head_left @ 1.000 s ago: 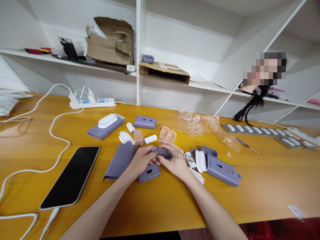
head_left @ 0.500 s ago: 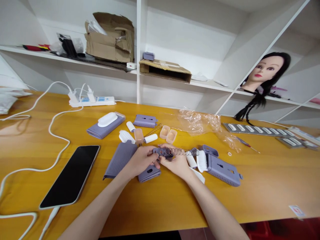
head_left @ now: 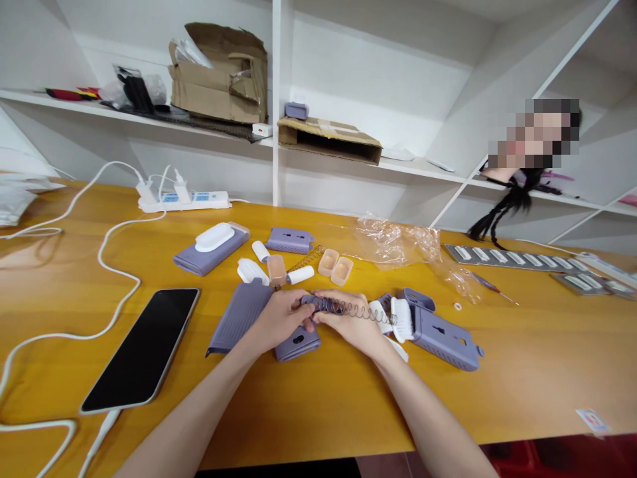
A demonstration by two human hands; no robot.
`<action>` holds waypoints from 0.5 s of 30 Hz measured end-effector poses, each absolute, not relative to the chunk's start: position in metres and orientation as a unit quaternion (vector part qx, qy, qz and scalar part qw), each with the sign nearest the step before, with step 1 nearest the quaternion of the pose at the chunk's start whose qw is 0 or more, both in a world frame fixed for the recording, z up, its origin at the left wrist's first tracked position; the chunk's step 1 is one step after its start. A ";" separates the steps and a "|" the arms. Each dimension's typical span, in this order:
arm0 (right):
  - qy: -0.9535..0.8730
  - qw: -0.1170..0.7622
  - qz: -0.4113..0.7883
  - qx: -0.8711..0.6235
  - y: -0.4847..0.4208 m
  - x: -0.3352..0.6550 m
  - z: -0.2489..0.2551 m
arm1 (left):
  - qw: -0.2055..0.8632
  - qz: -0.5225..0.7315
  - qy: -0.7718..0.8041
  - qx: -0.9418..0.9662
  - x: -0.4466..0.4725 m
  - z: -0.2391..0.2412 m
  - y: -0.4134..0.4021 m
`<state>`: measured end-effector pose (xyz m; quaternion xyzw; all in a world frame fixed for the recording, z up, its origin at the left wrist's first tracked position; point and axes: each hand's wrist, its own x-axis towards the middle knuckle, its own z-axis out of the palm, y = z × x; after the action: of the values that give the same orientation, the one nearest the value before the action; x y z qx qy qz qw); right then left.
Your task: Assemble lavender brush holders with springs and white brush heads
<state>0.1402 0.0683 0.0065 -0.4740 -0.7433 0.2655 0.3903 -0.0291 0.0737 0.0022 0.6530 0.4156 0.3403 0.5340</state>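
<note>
My left hand point(head_left: 279, 320) and my right hand point(head_left: 351, 325) meet at the middle of the yellow table point(head_left: 522, 372), both pinched on a small purple part with a long metal coil spring point(head_left: 361, 309) on it. The spring stretches to the right, its far end near a white brush piece point(head_left: 401, 318). Under my hands lies a small purple cover point(head_left: 297, 342). A ribbed purple shell point(head_left: 239, 316) lies just left of my left hand, and a purple housing point(head_left: 442, 337) lies right of my right hand.
A black phone point(head_left: 142, 348) on a white cable point(head_left: 107, 259) lies at the left, with a power strip point(head_left: 184, 202) behind. Purple and white parts, peach caps point(head_left: 335, 266), crumpled plastic wrap point(head_left: 398, 245) and trays point(head_left: 507, 257) sit farther back. Shelves hold cardboard boxes point(head_left: 219, 76) and a mannequin head.
The free end of the spring rose and then dipped again toward the white brush piece. My hands stayed together in the same spot, shifting only slightly.
</note>
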 end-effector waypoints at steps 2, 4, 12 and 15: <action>-0.741 0.408 0.256 -0.468 0.070 0.139 0.005 | 0.568 0.344 0.404 0.629 -0.029 0.005 0.074; -0.748 0.421 0.238 -0.455 0.070 0.137 0.003 | 0.600 0.343 0.399 0.602 -0.028 0.006 0.074; -0.766 0.403 0.268 -0.424 0.067 0.135 0.006 | 0.645 0.366 0.401 0.537 -0.028 0.002 0.079; -0.750 0.402 0.331 -0.407 0.067 0.138 0.008 | 0.655 0.380 0.400 0.516 -0.030 0.004 0.079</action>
<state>0.1376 0.0674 0.0080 -0.4067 -0.7505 0.3310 0.4023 -0.0298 0.0789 0.0040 0.5157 0.4005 0.3799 0.6552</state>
